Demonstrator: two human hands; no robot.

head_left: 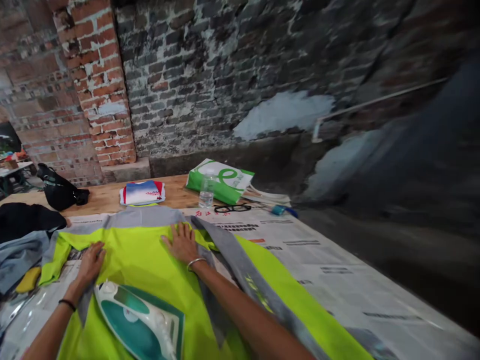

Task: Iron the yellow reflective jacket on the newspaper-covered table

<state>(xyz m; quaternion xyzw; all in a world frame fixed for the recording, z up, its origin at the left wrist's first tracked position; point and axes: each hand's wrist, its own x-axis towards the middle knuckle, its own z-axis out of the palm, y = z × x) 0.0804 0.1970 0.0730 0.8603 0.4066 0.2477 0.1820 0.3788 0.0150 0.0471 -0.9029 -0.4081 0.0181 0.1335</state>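
Note:
My left hand (90, 265) lies flat on a neon-yellow garment with grey reflective bands (150, 260), near its left side. My right hand (182, 243) presses on the same garment with its fingers spread, close to the upper grey band. Neither hand holds anything. Just below and between them, a white and teal steam iron (135, 320) rests on the fabric, untouched. The garment is spread over newspaper sheets (311, 250) covering the table.
Beyond the newspaper, a wooden tabletop (108, 197) holds a folded shirt (142, 193), green bag (221, 181), water bottle (206, 190), glasses (232, 208) and black bag (60, 187). Dark cloth (22, 222) and grey cloth (20, 255) lie left. A brick wall (210, 75) stands behind.

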